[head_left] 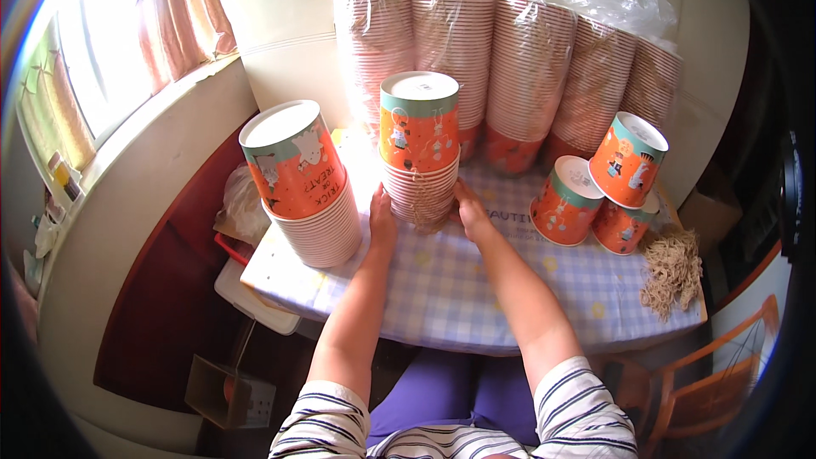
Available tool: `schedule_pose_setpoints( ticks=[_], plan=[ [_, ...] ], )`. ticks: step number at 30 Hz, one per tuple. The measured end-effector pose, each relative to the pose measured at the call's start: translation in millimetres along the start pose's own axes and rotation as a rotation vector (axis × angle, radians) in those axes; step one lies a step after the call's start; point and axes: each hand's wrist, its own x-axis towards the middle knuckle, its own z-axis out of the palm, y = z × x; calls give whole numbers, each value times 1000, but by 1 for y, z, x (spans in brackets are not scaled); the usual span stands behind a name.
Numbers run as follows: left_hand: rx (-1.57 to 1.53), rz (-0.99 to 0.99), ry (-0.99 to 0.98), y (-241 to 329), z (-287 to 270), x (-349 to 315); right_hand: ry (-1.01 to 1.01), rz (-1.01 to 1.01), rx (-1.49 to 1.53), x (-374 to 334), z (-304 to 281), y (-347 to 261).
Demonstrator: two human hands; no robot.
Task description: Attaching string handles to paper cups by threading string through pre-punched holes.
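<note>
In front of me a stack of upside-down paper buckets (419, 132), orange with a green band and white base, stands on the table. My left hand (382, 217) presses its lower left side; my right hand (470, 212) presses the lower right. The fingertips go behind the rims, partly hidden. Brown strands show across the lower rims. A second, thicker stack of the same buckets (295, 166), also upside down, is left of my left hand. To the right, three loose buckets (629, 159) form a small pile, one resting on two others.
Several tall bucket stacks (531, 76) in clear plastic bags line the wall at the back. A tangled bundle of tan strands (671, 270) lies at the table's right end. The checked tablecloth (442, 306) covers the table. A wooden chair (714, 374) is at lower right, a cardboard box (212, 391) lower left.
</note>
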Motion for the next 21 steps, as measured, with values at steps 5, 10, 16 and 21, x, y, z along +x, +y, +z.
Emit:
schedule_pose_setpoints(
  ticks=[5,10,16,21],
  plan=[
    [29,-34,10,7,1,-1,-9,14,10,-1,1,-3],
    [145,0,11,-13,-22,16,16,0,-30,-2,10,-3],
    [147,-61,121,-24,-10,23,-10,16,50,-10,17,-3],
    [469,31,175,-51,-29,46,-44,-1,83,-12,31,-5]
  ],
)
